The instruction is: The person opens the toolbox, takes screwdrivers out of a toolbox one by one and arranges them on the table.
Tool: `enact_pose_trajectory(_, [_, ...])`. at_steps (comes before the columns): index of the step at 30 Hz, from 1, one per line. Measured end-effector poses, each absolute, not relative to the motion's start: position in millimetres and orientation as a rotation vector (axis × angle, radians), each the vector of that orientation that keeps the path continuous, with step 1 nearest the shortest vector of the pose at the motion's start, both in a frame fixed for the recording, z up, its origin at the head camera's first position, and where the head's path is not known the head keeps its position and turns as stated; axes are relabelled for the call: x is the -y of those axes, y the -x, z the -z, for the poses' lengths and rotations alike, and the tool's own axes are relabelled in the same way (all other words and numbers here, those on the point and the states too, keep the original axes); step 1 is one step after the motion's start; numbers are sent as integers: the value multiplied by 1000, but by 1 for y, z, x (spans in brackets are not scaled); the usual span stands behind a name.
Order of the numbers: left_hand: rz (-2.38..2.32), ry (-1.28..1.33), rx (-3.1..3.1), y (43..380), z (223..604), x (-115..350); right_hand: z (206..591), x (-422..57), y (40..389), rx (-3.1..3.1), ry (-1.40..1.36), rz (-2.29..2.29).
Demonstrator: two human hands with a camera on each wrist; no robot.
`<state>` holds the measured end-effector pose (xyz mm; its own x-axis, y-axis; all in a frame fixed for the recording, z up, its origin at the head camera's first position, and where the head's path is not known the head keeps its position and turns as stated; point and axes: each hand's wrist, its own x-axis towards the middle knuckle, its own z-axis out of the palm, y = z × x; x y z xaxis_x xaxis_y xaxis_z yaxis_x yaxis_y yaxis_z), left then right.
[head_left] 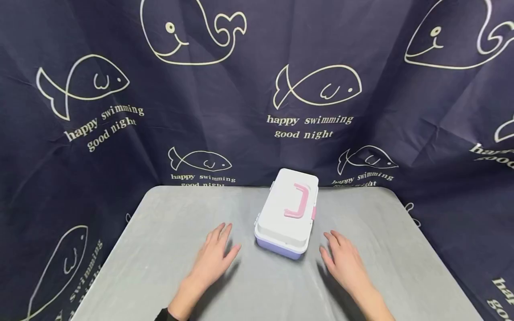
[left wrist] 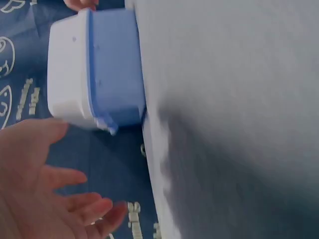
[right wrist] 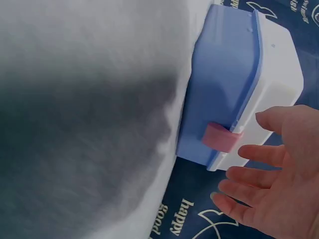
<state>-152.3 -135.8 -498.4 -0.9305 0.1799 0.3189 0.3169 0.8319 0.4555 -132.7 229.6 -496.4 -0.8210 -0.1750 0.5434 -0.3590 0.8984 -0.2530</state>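
Observation:
A plastic storage box (head_left: 281, 214) with a white lid, a blue-purple base and a pink carrying handle (head_left: 302, 203) stands on the table, turned at a slight angle. Its lid is closed, and a pink latch (right wrist: 222, 138) shows on the side facing my right hand. To the left of the box my left hand (head_left: 213, 258) hovers over the table, fingers spread and holding nothing. On the other side my right hand (head_left: 345, 261) is held above the table with its fingers extended, apart from the box. Shadows of both hands fall on the cloth.
The table (head_left: 160, 249) has a grey cloth cover and rounded far corners. Behind it and along both sides hangs a dark blue curtain (head_left: 249, 98) printed with whales, fish and lettering. The box stands near the table's far edge.

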Motion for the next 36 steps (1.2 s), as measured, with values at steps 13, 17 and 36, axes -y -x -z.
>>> enact_pose_trajectory(13, [2414, -104, 2367, 158, 487, 88, 455, -242, 246, 2617, -318, -978])
enact_pose_trajectory(17, [2583, -160, 2310, 156, 492, 80, 457, -246, 283, 2606, -232, -1201])
enact_pose_trajectory(36, [2795, -177, 2188, 163, 496, 58, 474, -248, 326, 2607, 96, -1709])
